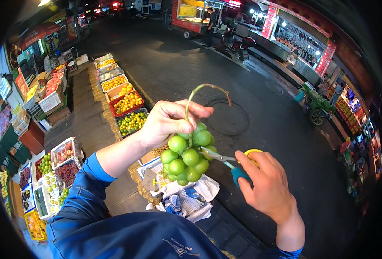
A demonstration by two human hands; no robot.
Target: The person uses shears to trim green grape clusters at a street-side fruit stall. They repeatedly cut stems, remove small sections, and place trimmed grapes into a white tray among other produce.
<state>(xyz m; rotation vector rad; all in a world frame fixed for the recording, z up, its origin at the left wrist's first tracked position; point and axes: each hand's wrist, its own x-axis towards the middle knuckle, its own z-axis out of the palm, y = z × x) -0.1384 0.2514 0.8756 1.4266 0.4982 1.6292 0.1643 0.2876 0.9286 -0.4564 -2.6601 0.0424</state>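
Observation:
My left hand (167, 123) pinches the stem of a bunch of green grapes (186, 157) and holds it up in front of me. The bare brown end of the stem curves above my fingers. My right hand (266, 183) is closed round the handles of scissors (241, 173), one teal and one yellow. Their blades are slightly apart and point left, with the tips at the right side of the bunch among the grapes. Whether the blades touch a stem there is hidden. Below the bunch lies a white box (208, 190) with crumpled blue-and-white wrapping (182, 203).
Crates of orange fruit (128, 102) and green-yellow citrus (132, 122) line the kerb ahead. More boxes of dark red grapes (68, 172) and peaches (65, 153) stand at the left. Beyond are a dark road (169, 64), a red food cart (186, 21) and a standing person (210, 26).

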